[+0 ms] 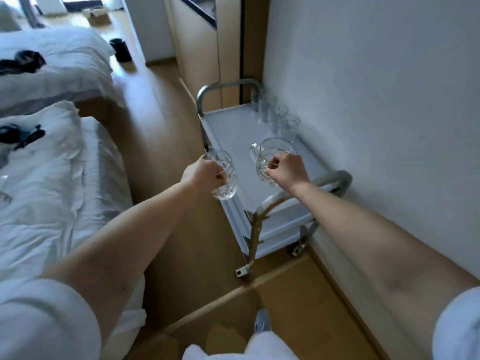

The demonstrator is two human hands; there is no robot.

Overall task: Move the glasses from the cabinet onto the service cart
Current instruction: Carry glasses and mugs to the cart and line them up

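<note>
Wooden floor (pixel 161 152) runs between two beds (pixel 52 178) with white linen on the left and a white wall (pixel 376 100) on the right. The service cart (pixel 233 136) stands lengthwise against that wall.

Both our arms reach forward, bare to the pushed-up sleeves, forearms converging toward the cart's near end. Our left hand (pixel 205 172) is curled into a fist round the side of the left mug (pixel 224 178), knuckles up, holding it in the air at the cart's left edge, just beside the left rail. This clear cut-glass mug stands roughly upright, its long axis near vertical, with the mouth up and leaning slightly to the far side and the thick base hanging lowest.

Our right hand (pixel 285 168) bends down at the wrist, fingers curled and pinching the near side of the right mug (pixel 270 157). That mug is over the near half of the top shelf, mouth up and its handle pointing left. We cannot tell whether its base touches the shelf.

A row of glasses (pixel 281 120) stands upright along the shelf's right edge, beside the wall, running toward the far handle.
</note>
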